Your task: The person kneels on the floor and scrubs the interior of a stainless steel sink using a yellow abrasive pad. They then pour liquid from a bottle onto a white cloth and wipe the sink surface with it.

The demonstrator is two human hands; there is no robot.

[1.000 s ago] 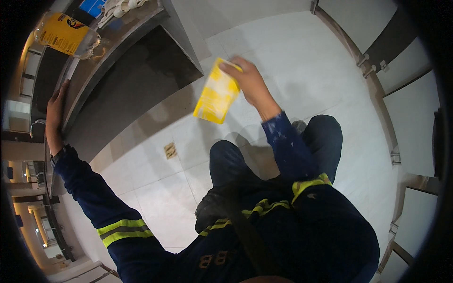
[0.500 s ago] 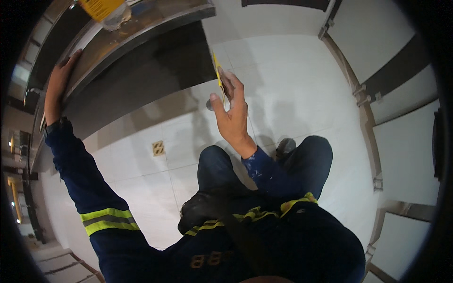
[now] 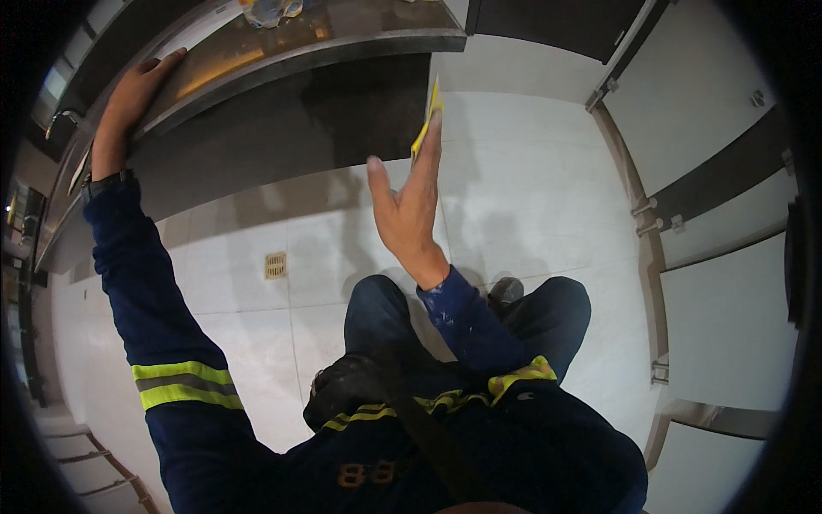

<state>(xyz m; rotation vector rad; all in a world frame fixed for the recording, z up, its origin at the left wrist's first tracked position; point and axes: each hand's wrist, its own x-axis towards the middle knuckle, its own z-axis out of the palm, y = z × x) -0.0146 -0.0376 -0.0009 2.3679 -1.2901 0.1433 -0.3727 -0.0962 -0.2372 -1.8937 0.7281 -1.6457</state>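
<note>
My left hand [image 3: 137,96] rests on the dark countertop [image 3: 295,44] at the far left, its fingers lying on the surface near the front edge. Nothing shows in its grasp. Out in front of me, my right hand [image 3: 409,201] points away with fingers straight and thumb apart. A thin yellow sheet [image 3: 423,135], seen nearly edge-on, lies along the inner side of its fingers, beside the end of the dark front panel [image 3: 351,111]. Whether the sheet touches that panel I cannot tell. The sheet's flat face is mostly hidden.
Crumpled clear plastic [image 3: 272,10] lies on the countertop. A tap [image 3: 64,118] stands at the far left. Below, pale floor tiles [image 3: 231,343] surround a brass floor drain [image 3: 275,265]. White partition panels with dark bands [image 3: 723,317] line the right side. My knees [image 3: 377,313] are bent beneath me.
My view has shifted, so the counter sits further right. The right hand's fingers have straightened and the thumb has spread from the yellow sheet. The left hand stays on the counter.
</note>
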